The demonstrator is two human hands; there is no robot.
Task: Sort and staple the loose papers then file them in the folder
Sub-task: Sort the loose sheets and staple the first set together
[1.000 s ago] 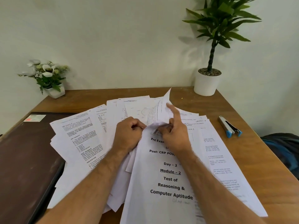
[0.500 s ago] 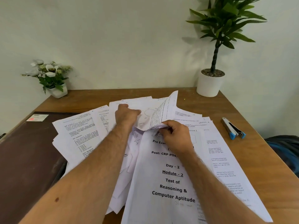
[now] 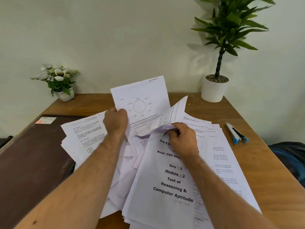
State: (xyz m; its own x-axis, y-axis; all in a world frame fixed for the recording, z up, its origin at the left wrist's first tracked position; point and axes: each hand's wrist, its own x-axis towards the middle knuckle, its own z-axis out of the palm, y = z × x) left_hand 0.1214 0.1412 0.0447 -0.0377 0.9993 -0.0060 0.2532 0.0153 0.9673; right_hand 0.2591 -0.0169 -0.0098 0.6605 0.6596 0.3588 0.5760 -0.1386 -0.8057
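Observation:
Loose white printed papers (image 3: 85, 138) lie fanned over the middle of the wooden table. My left hand (image 3: 116, 121) grips a sheet with a circle diagram (image 3: 142, 98) by its left edge and holds it raised and upright above the pile. My right hand (image 3: 183, 139) pinches the curled top edge of other sheets at the head of the cover page (image 3: 166, 184) that reads "Test of Reasoning & Computer Aptitude". A dark brown folder (image 3: 29, 159) lies flat at the left, partly under the papers. A silver and blue stapler (image 3: 236, 133) rests at the right.
A small white pot of flowers (image 3: 57, 81) stands at the back left by the wall. A tall green plant in a white pot (image 3: 214, 87) stands at the back right. Dark blue fabric (image 3: 290, 156) shows past the table's right edge.
My left hand has reached forward into the pile, taken hold of the circle-diagram sheet and lifted it upright. My right hand has curled its pointing finger and stayed on the curled sheets.

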